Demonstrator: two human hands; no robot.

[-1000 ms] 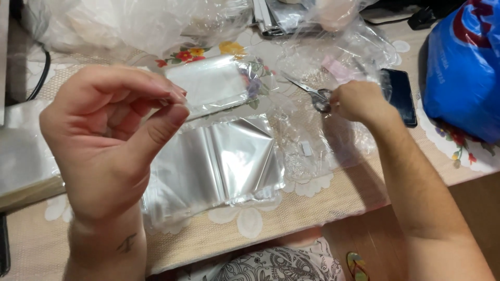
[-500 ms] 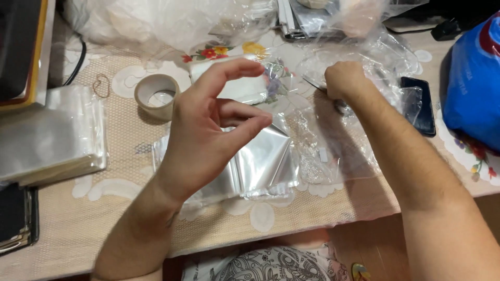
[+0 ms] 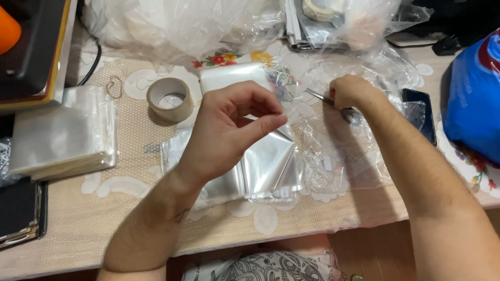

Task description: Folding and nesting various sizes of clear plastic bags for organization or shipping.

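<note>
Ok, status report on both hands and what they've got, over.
Left hand pinched shut above clear sleeves; contents too small to tell. Right hand shut on scissors. Tape roll sits apart, left.

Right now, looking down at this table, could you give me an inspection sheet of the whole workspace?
Surface: table under a beige lace-pattern cloth with printed flowers.
Job's things: clear cellophane bags lying under the left hand; metal scissors on crinkled clear film.
Clutter: tape roll, stack of clear sleeves, rubber band, dark phone, blue bag, heaped plastic wrap.
Grippers: left hand raised, thumb and fingertips pinched together, anything between them too fine to see; right hand closed on the scissors.
Cables: black cable at upper left.
Surroundings: patterned fabric at the table's near edge; nobody else seen.
</note>
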